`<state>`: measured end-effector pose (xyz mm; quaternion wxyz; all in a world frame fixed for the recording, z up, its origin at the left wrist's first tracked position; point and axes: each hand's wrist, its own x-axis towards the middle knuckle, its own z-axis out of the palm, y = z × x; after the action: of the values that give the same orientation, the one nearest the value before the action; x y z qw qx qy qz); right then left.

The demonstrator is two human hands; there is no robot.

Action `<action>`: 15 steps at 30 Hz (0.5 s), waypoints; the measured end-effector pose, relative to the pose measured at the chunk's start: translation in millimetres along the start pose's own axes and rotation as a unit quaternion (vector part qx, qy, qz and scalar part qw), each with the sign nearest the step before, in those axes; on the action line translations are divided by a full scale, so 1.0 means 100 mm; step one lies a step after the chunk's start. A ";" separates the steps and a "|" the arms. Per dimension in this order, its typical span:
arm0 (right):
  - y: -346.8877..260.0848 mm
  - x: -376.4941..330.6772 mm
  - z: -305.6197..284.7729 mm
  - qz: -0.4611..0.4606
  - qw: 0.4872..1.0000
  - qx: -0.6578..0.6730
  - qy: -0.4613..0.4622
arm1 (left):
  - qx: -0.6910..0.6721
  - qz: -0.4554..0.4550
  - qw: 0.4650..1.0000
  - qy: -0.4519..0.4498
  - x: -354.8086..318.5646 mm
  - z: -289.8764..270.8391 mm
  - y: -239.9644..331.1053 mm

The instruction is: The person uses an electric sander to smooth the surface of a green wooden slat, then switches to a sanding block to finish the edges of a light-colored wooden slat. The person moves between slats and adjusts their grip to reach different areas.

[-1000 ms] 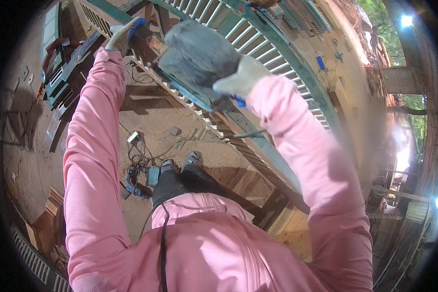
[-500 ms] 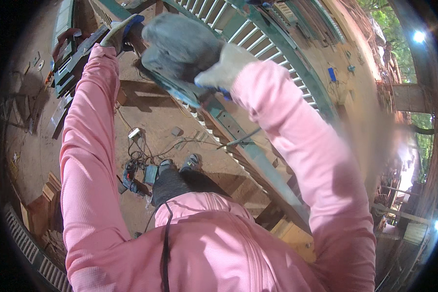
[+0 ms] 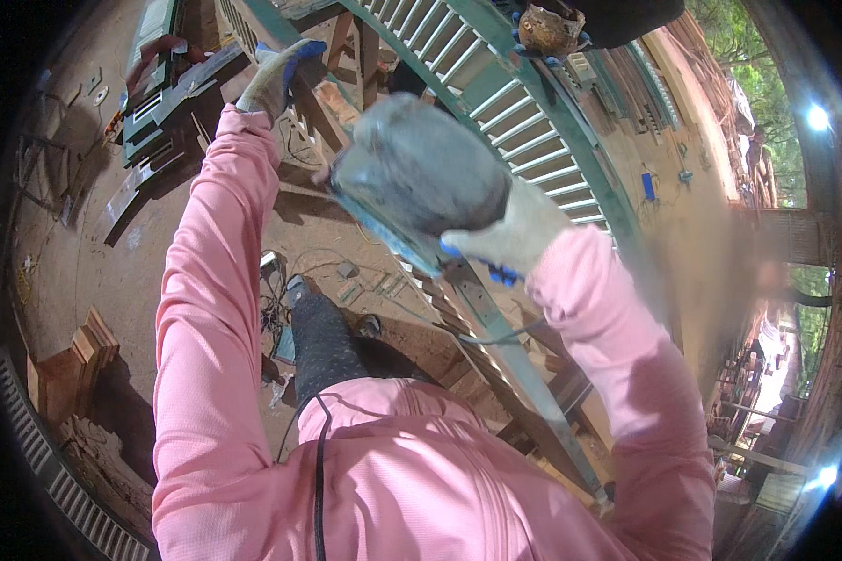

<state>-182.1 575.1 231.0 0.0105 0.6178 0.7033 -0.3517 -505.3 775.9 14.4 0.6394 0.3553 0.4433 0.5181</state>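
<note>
My right hand point(image 3: 519, 229), in a white glove with blue fingers, grips a bulky, dusty grey power sander point(image 3: 430, 168). Motion blurs the tool, and its flat bluish base faces a slatted wooden frame point(image 3: 491, 313) with green rails. Whether the base touches the rail cannot be made out. My left hand point(image 3: 279, 75), gloved the same way, lies at the far left part of this frame with its blue thumb stretched out. The palm side of that hand is hidden.
Beyond the sander curves another green frame with white slats point(image 3: 524, 122). A co-worker's gloved hand point(image 3: 550, 33) shows at the top. Dark green boards point(image 3: 159, 112) are stacked at left. Cables point(image 3: 276, 290) lie near my feet; wooden mouldings point(image 3: 75, 360) stand lower left.
The sander and my right hand have moved right and nearer to me. My left hand appears farther right. A co-worker's hand and dark clothing have come into view at the top.
</note>
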 end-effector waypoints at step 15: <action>-0.03 0.08 0.11 0.156 0.986 0.056 0.033 | 0.011 0.014 0.998 -0.062 0.05 -0.20 0.03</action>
<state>-191.5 577.0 220.7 0.0075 0.7310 0.5775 -0.3635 -525.0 781.8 9.3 0.6542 0.3998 0.4033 0.4995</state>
